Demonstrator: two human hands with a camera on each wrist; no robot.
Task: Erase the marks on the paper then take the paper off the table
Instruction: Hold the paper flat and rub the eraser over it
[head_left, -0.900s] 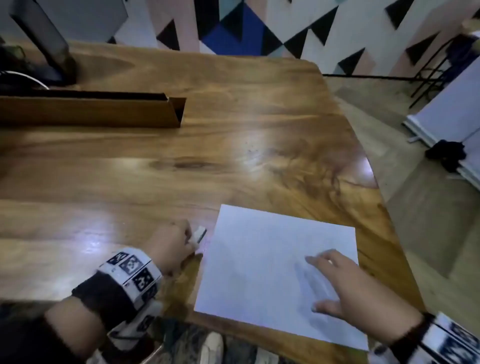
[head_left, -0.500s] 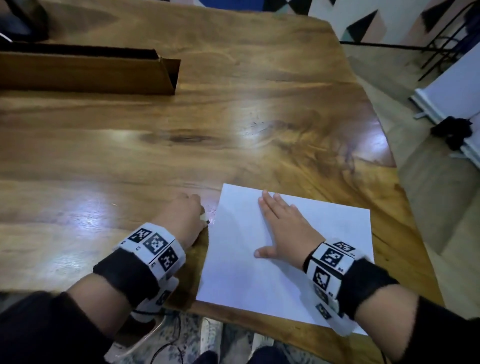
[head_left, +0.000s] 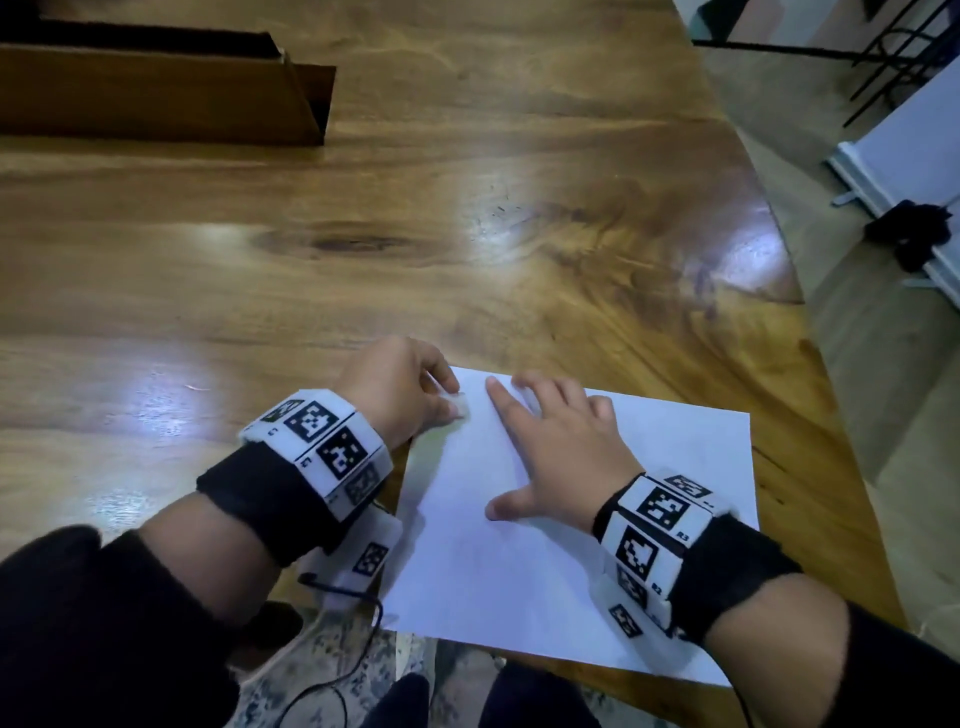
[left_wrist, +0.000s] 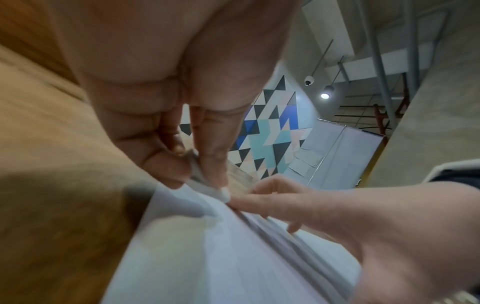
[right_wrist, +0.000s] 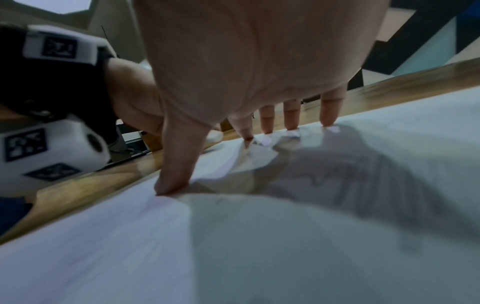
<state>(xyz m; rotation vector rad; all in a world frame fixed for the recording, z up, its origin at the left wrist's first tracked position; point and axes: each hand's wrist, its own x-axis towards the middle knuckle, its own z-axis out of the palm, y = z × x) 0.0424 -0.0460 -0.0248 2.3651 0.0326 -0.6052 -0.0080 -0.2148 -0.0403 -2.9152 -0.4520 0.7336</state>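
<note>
- My left hand (head_left: 400, 384) pinches the eraser (left_wrist: 207, 185) at the paper (head_left: 545, 561)'s far-left corner; I'd rub short, light strokes.
- My right hand (head_left: 561, 457) lies flat, fingers spread; I'd press firmly beside the eraser.

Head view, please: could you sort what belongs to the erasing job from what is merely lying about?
Job:
paper, flat on the table
eraser, pinched by the left hand at the paper's far left corner
right hand, pressing the paper flat

Lying about:
cardboard box, far left
</note>
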